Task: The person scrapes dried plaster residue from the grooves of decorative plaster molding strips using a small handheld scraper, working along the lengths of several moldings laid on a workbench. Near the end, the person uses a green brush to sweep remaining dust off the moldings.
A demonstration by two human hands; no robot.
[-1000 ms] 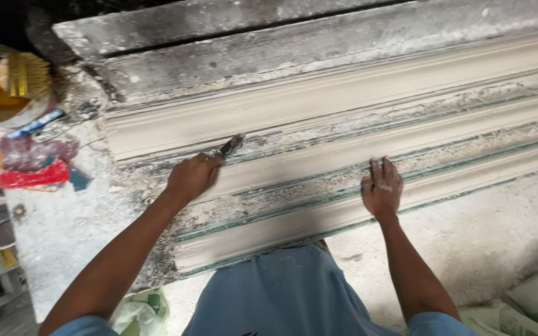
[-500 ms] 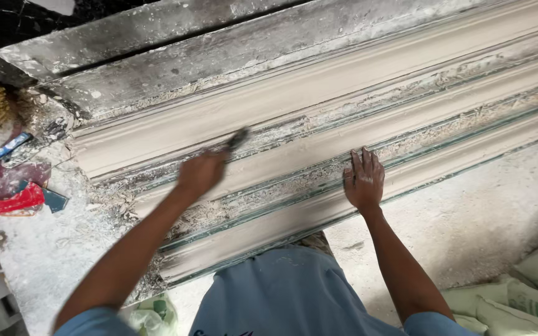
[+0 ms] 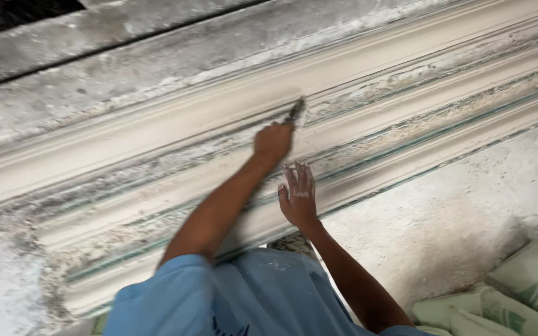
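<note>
Worktop (image 3: 7,292), far L: rough, plaster-crusted, pale.

Moulding (image 3: 157,140): long white plaster cornice strip w/ stepped profile, lying flat across the bench. Long axis runs approx 8 o'clock to 2 o'clock through the view. Greenish edge lines show between the lower steps.

L hand (image 3: 273,142): my fingers are closed in a fist round the handle of a small scraper (image 3: 295,112). Blade end sticks out of the fist toward 1 o'clock and sits on the upper groove of the moulding. Blade blurred; exact contact pt can't be confirmed.

R hand (image 3: 297,196): at 5 o'clock from L hand, near it, not touching it. Fingers spread, palm flat on a lower step of the moulding; holds nothing.

Key relation: tool tip lies up-axis of my L fist, so the L hand is the nearer one to the groove; untreated length extends toward 2 o'clock.

Floor (image 3: 443,211) at 4 o'clock: pale, dusty. Sacks (image 3: 524,286) stacked at bottom R corner, pale green-white.
</note>
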